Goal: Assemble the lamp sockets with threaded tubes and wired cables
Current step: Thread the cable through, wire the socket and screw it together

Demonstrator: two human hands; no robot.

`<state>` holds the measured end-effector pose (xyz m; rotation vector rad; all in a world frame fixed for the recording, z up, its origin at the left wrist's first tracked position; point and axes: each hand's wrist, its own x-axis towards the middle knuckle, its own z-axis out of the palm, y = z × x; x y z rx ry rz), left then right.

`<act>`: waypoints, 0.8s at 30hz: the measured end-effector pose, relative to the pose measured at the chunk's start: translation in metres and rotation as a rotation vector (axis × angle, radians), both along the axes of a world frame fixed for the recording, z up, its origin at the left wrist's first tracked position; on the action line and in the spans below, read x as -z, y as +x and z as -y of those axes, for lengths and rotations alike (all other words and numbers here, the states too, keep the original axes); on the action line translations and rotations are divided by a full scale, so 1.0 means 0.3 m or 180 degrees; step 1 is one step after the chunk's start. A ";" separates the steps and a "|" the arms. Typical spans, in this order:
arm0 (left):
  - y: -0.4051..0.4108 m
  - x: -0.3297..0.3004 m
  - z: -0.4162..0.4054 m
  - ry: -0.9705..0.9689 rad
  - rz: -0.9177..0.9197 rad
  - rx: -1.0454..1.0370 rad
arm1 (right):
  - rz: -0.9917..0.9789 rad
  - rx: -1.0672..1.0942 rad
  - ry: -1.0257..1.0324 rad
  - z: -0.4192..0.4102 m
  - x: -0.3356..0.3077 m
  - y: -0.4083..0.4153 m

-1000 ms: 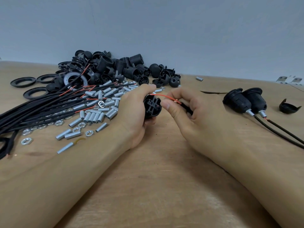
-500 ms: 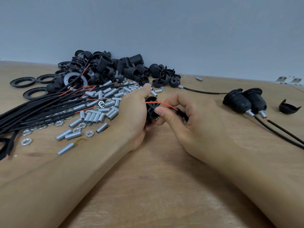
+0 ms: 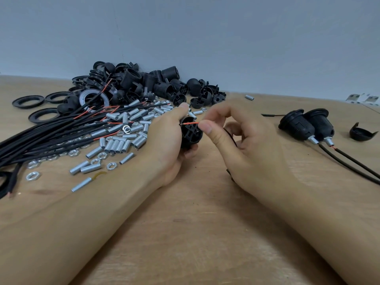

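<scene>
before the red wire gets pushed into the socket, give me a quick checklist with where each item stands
1. Socket held steady: ok, the left hand wraps around it, open end toward the camera.
2. Red wire gripped: ok, the right hand pinches it at thumb and forefinger.
3. Wire tip at a terminal: cannot tell, it lies across the socket's top edge and the tip is too small to see.
4. Bare copper showing at the tip: cannot tell.
5. Cable slack: cannot tell, the black cable runs behind the right hand.
6. Finished sockets out of the way: ok, they lie off to the right.
</scene>
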<state>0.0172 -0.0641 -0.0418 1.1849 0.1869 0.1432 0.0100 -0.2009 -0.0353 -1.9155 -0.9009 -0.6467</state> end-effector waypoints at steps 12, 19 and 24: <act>0.000 0.004 0.009 0.0264 0.0052 0.0069 | -0.0084 -0.0104 -0.0088 0.000 0.004 0.007; -0.001 0.002 0.006 0.0143 0.0107 -0.0065 | -0.0582 -0.0114 0.0019 0.006 0.006 0.006; 0.000 0.004 0.010 0.0185 0.0143 -0.0133 | -0.0566 0.0007 -0.0043 0.000 0.002 0.005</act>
